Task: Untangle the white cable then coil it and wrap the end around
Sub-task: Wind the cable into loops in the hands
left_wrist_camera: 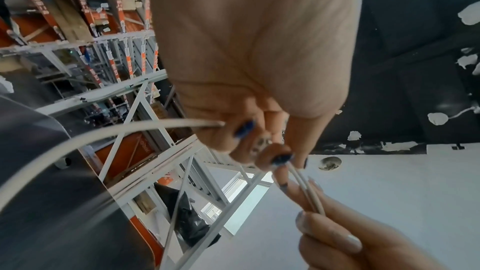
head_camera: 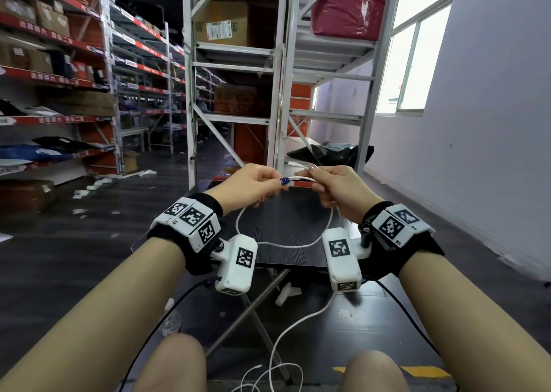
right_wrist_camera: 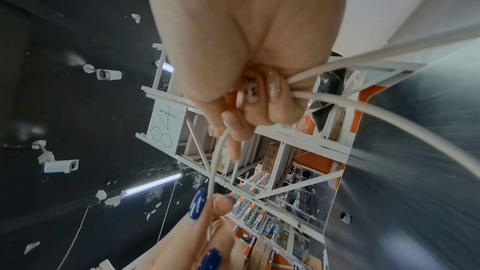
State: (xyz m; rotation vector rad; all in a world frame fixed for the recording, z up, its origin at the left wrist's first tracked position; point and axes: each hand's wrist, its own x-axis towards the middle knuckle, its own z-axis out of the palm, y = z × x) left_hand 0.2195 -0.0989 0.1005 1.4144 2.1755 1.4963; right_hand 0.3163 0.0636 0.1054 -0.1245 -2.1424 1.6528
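Presently white cable (head_camera: 290,244) sags in one loop below both pinches, its tail trailing floorward. Left hand (head_camera: 253,187) and right hand (head_camera: 340,189) pinch it; strand count apparently two. Keep loops even, tension light.

Black folding table (head_camera: 286,230) stands on dark floor. Beyond it: white metal rack (head_camera: 277,72) holding cardboard box (head_camera: 222,23) and red bag (head_camera: 348,7). Black bag (head_camera: 331,153) at rack's base.

White cable (head_camera: 286,245) tail beyond bottom edge; stretches inside both fists.
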